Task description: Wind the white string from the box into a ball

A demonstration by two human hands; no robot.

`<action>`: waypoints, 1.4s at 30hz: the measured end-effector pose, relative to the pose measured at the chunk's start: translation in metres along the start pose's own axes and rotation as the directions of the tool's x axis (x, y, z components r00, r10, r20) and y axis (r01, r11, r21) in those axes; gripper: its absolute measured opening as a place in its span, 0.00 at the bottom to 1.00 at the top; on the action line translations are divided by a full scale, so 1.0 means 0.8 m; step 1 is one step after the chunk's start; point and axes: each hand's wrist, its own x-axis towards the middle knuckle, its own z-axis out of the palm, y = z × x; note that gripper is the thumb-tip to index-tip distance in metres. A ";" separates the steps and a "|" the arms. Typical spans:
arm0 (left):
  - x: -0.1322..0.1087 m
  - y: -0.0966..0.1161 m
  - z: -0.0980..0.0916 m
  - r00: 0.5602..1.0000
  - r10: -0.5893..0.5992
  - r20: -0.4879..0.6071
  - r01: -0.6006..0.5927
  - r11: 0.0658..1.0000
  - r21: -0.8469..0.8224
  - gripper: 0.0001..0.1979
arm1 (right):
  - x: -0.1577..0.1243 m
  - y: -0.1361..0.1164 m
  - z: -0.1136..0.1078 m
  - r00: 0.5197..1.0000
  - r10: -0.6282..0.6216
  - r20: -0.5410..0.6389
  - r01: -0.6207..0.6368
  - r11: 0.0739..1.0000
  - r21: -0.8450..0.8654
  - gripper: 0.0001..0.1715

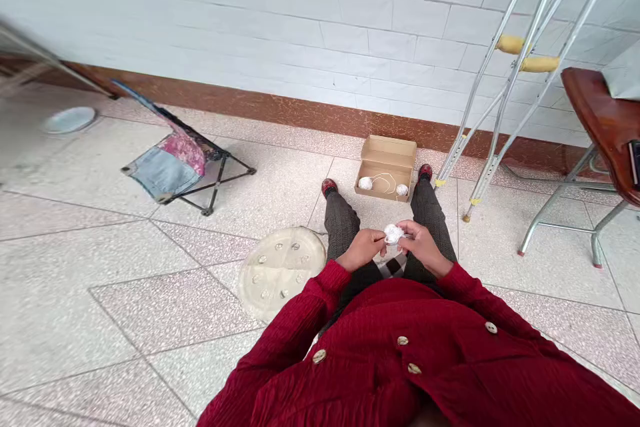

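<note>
Between my knees, both hands work close together at a small white piece of yarn work (pixel 393 234). My left hand (pixel 364 245) pinches its left edge with thumb and fingertips. From the other side my right hand (pixel 421 243) has its fingers closed around the piece's right edge. A thin pale strip shows by the right fingers; whether it is yarn or a slim tool I cannot make out. Past my hands, an open cardboard box (pixel 385 195) stands on the floor between my feet. In it lie two white yarn balls (pixel 365 183), (pixel 402 190) with loose strands of yarn (pixel 384 177).
A folding stool (pixel 175 163) stands at the left, and a round holed mat (pixel 280 273) lies beside my left leg. Crutches (pixel 500 100) lean on the tiled wall (pixel 330 27) at the right. Beyond them is a brown chair (pixel 595 120) with metal legs.
</note>
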 end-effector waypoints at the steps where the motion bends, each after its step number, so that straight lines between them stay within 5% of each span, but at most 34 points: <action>1: -0.004 0.000 0.004 1.000 0.002 0.017 -0.003 0.999 0.047 0.20 | 0.008 -0.001 -0.008 0.998 0.013 -0.056 -0.012 1.000 0.017 0.20; 4: -0.017 0.003 0.011 0.997 0.054 0.047 -0.063 0.972 0.226 0.19 | 0.027 -0.003 -0.028 0.984 0.024 -0.178 -0.033 0.998 -0.051 0.18; 7: -0.026 0.016 0.009 0.982 0.176 0.067 -0.187 0.867 0.463 0.17 | 0.035 0.002 -0.038 0.974 -0.028 -0.223 -0.042 0.952 -0.304 0.14; 11: -0.024 0.033 -0.009 0.933 0.355 0.049 -0.313 0.739 0.597 0.16 | 0.018 0.017 -0.019 0.994 -0.107 -0.006 0.081 0.791 -0.606 0.10; 14: -0.013 0.032 -0.024 0.915 0.402 0.015 -0.342 0.759 0.553 0.15 | -0.003 0.019 -0.001 0.986 -0.090 0.139 0.152 0.824 -0.546 0.11; 17: 0.000 0.022 -0.032 0.935 0.353 -0.028 -0.325 0.886 0.332 0.16 | -0.014 0.001 0.003 0.986 -0.046 0.160 0.091 0.955 -0.283 0.13; 23: 0.002 0.013 -0.011 0.988 0.155 -0.010 -0.155 0.987 -0.051 0.21 | 0.005 -0.041 -0.015 0.996 0.073 -0.042 -0.070 0.995 0.064 0.20; 26: -0.008 0.016 0.003 0.983 0.180 0.024 -0.181 0.982 0.048 0.20 | 0.028 -0.032 -0.024 0.983 0.039 -0.180 -0.047 0.998 -0.042 0.20; 29: -0.018 0.020 0.007 0.970 0.240 0.030 -0.237 0.913 0.333 0.17 | 0.042 -0.010 -0.032 0.960 -0.100 -0.260 -0.006 0.926 -0.378 0.16; 32: -0.021 0.024 -0.002 0.948 0.315 0.041 -0.291 0.811 0.508 0.15 | 0.035 0.011 -0.033 0.969 -0.219 -0.110 0.089 0.735 -0.673 0.09; 35: -0.018 0.026 -0.018 0.921 0.388 -0.004 -0.328 0.784 0.527 0.14 | 0.012 0.020 -0.021 0.964 -0.212 0.158 0.260 0.647 -0.717 0.10; 38: -0.008 0.026 -0.033 0.907 0.414 -0.076 -0.332 0.815 0.475 0.14 | -0.010 0.011 -0.005 0.951 -0.161 0.263 0.287 0.772 -0.567 0.11; 42: -0.001 0.026 -0.041 0.920 0.368 -0.138 -0.312 0.898 0.310 0.17 | -0.016 -0.015 0.001 0.966 -0.124 0.229 0.177 0.958 -0.226 0.13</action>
